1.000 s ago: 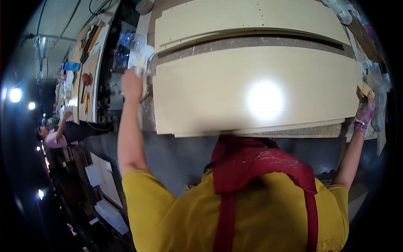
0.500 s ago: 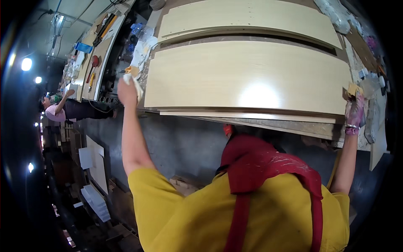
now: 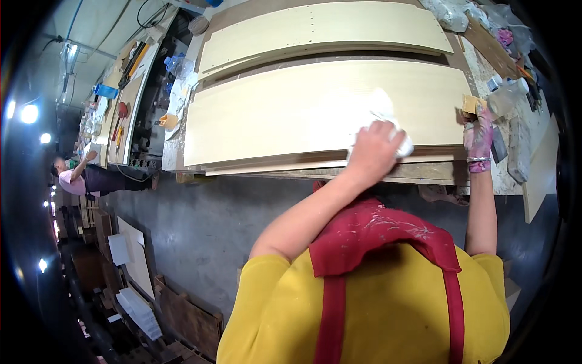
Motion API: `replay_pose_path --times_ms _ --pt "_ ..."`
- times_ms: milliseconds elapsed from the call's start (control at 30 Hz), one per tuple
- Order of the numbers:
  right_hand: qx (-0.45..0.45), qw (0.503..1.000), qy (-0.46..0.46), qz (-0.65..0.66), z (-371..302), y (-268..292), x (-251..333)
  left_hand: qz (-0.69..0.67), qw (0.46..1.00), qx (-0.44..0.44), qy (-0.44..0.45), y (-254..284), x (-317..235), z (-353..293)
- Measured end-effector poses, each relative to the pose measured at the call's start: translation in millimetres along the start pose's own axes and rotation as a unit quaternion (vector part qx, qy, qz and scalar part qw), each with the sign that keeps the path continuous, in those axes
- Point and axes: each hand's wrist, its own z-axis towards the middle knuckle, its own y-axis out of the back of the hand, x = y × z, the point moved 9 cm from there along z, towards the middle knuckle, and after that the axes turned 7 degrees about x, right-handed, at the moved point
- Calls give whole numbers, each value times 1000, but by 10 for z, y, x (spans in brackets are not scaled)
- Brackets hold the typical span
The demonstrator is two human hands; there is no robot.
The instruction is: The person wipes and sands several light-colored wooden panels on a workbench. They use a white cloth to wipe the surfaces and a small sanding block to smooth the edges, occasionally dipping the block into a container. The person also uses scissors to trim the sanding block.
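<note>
A pale wood panel (image 3: 273, 115) lies on top of other boards across the workbench. My left hand (image 3: 377, 148) is closed around a white cloth (image 3: 382, 104), pressed on the panel's near edge right of its middle; part of the cloth sticks out beyond the fingers. At the panel's right end is my right hand (image 3: 480, 136), in a pink-and-purple stained glove. Its fingers are closed on a tan block (image 3: 471, 104), perhaps a sponge. Another pale panel (image 3: 333, 27), with a few small holes, rests behind the first.
On the bench's right side are a clear plastic bottle (image 3: 508, 98), a wood strip (image 3: 494, 43) and plastic bags (image 3: 445, 13). An orange-tan piece (image 3: 168, 121) and crumpled white cloth (image 3: 180, 100) lie at its left edge. A co-worker (image 3: 82, 176) stands at another bench far left.
My left hand has carried the white cloth from the panel's left end rightward to its near edge. My right hand still holds the tan block at the right end. The view has shifted.
</note>
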Motion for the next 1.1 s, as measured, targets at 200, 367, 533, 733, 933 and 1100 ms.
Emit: replay_pose_path --times_ms 200,367,533,733,933,1100 --pt "42 993 -62 90 -123 53 31 -382 846 -137 345 875 2066 -855" --pt "37 995 -75 60 -130 -107 -37 -143 779 -417 447 2491 3778 -2291" --pt "60 997 -47 -2 -115 -84 -15 228 834 -164 474 1793 3930 -1792" --pt "56 998 -26 -20 -112 246 29 42 961 -84 258 1121 3175 -613" --pt "-13 996 -36 -81 -125 363 -29 215 886 -96 400 1993 4411 -1542" --pt "-32 995 -37 -89 -150 347 1 252 794 -26 553 2097 4656 -1535"
